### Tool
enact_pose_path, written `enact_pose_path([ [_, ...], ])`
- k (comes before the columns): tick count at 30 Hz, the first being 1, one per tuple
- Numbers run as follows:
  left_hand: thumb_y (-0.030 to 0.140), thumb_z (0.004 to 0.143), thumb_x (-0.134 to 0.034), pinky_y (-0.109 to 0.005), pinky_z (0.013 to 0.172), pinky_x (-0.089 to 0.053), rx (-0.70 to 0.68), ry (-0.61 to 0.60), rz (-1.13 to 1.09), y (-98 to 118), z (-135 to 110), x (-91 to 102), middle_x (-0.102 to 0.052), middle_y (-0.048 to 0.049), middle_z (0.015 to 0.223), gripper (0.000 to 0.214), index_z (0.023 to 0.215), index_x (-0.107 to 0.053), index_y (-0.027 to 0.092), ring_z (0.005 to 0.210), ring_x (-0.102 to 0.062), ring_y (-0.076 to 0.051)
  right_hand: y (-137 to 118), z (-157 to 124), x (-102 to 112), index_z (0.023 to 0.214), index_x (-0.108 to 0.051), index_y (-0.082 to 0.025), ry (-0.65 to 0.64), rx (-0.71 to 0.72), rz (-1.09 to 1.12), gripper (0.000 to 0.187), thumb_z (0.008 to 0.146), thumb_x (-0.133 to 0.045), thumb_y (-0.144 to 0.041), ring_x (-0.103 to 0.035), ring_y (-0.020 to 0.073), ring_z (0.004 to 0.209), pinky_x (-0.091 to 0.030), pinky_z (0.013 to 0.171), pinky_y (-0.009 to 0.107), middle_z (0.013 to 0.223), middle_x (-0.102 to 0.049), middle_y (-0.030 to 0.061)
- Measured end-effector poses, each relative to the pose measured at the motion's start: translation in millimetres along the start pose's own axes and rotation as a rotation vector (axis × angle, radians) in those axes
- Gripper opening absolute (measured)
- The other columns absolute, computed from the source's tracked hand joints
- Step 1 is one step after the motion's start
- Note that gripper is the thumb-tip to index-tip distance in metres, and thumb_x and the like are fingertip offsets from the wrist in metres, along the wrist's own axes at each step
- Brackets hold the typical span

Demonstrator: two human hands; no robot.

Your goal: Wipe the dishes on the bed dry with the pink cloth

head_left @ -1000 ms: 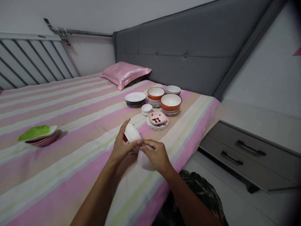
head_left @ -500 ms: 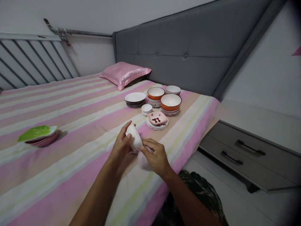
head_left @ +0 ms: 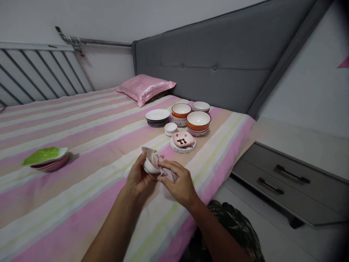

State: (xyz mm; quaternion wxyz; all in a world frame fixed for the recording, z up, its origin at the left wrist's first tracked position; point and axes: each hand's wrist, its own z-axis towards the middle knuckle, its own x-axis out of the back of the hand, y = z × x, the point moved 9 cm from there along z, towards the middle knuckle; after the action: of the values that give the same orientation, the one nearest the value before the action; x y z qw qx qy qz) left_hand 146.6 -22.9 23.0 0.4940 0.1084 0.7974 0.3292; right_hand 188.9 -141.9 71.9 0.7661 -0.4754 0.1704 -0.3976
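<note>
My left hand grips a small white dish by its underside, rim turned upward, above the striped bedsheet. My right hand is closed on a pale pink cloth and presses it into the dish. Both hands touch at the dish. Beyond them on the bed stand stacked plates and bowls.
On the bed's far right: a pink printed dish on white plates, small white dishes, orange bowls, a plate stack. A green leaf plate lies left. A pink pillow lies by the grey headboard; a drawer unit stands right.
The dish has turned from facing sideways to rim-up in my left hand. My right hand has pushed the cloth from beneath the dish into it.
</note>
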Motion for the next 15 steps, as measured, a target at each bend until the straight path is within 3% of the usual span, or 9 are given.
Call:
enact_pose_path([
  [8, 0.022, 0.079, -0.059, -0.031, 0.054, -0.056, -0.076, 0.121, -0.123, 0, 2, 6.2, -0.068, -0.0052, 0.070, 0.011, 0.086, -0.060, 0.014, 0.060, -0.065, -0.018, 30, -2, -4, 0.113, -0.063, -0.021, 0.021, -0.294, 0.553, 0.032, 0.083, -0.053, -0.028, -0.061, 0.0218, 0.104, -0.048, 0.090, 0.035, 0.115, -0.065, 0.0064],
  [10, 0.020, 0.079, -0.060, -0.028, 0.052, -0.055, -0.065, 0.136, -0.169, -7, 2, 6.4, -0.067, -0.0031, 0.068, 0.009, 0.086, -0.060, 0.015, 0.056, -0.064, -0.016, 27, -1, -5, 0.109, -0.066, -0.022, 0.004, -0.274, 0.519, 0.029, 0.083, -0.053, -0.027, -0.059, 0.0213, 0.108, -0.045, 0.094, 0.036, 0.115, -0.064, 0.0053],
  [15, 0.016, 0.078, -0.060, -0.021, 0.055, -0.053, -0.047, 0.125, -0.246, -19, 3, 3.9, -0.067, -0.0042, 0.071, 0.008, 0.085, -0.060, 0.014, 0.061, -0.064, -0.014, 12, 3, 0, 0.109, -0.066, -0.025, -0.015, -0.095, 0.192, 0.030, 0.080, -0.056, -0.020, -0.055, 0.0186, 0.111, -0.041, 0.099, 0.033, 0.114, -0.063, 0.0042],
])
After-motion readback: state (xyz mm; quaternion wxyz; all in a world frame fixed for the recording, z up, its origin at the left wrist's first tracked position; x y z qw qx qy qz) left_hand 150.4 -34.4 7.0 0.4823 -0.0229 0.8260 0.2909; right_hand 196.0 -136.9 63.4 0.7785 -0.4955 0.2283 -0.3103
